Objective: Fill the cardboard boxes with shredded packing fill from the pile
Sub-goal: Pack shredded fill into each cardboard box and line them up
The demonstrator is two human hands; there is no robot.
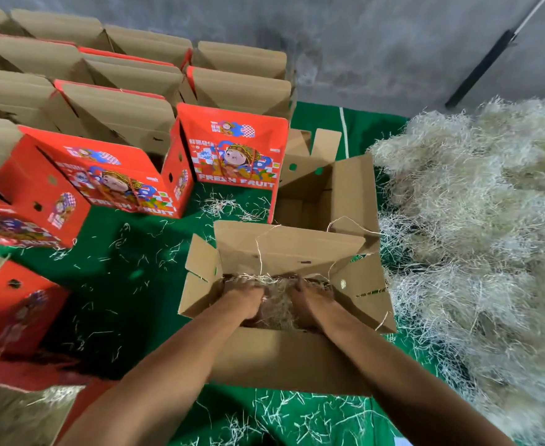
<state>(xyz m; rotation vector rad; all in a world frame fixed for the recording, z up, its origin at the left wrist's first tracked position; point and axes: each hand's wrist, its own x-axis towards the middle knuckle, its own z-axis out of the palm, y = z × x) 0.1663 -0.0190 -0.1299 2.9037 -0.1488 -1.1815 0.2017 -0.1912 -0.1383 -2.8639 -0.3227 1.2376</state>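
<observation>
Both hands, left hand (244,299) and right hand (309,300), are sunk in the open brown cardboard box (284,358), fingers buried in pale straw-like shredded fill (276,304), so their spread cannot be told. Pressing hard could splay its loose flaps or drag strands out onto the green mat (129,272). The tangled whitish pile (477,220) lies just right of that box; a second, seemingly empty brown box (351,191) stands behind it.

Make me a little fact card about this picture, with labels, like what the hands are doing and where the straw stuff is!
left hand: inside the near box, pressing on the fill
right hand: inside the same box, pressing on the fill
near box: plain cardboard, flaps open, shredded fill in it
box behind it: open, looks empty
pile of shredded fill: on the person's right, on the green mat
red fruit boxes: in rows to the left, printed FRESH FRUIT
loose strands: scattered on the mat
</observation>
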